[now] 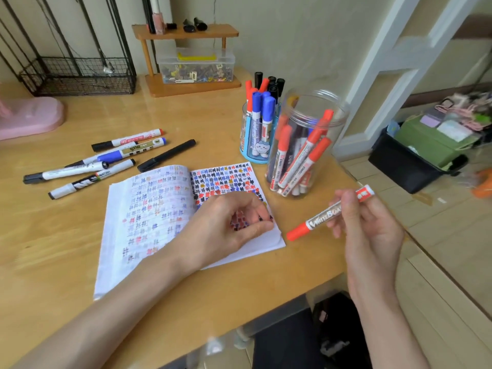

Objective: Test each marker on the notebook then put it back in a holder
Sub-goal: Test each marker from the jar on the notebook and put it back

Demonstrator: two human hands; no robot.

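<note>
Hands, two, bare. Right hand (372,230), right of centre in the frame: fingers and thumb curled round the barrel of a red whiteboard marker (323,217), held off the surface, red cap fitted and pointing lower left, towards the notebook's corner. Left hand (229,225), centre of the frame: fingers loosely curled, grasping nothing, resting on the lower part of the right-hand page.

Notebook (149,222) – open flat on the worktop (53,235), right page crowded with small red, blue, black and yellow test marks, left page showing fainter marks.

Clear jar (306,145), lidless, just above the right hand and just beside the notebook's upper right corner – holds leaning markers, mostly red-capped.

Blue cup holder (253,145), touching or nearly touching the jar on its left; blue, red and black markers standing upright inside.

Loose markers (106,161), six, lying flat in a group at the left of the frame, above the notebook.

Along the far wall, upper frame: pink object (29,118), black wire basket (80,73), wooden shelf (186,33) with a clear plastic box (197,65) of small items beneath its top board.
</note>
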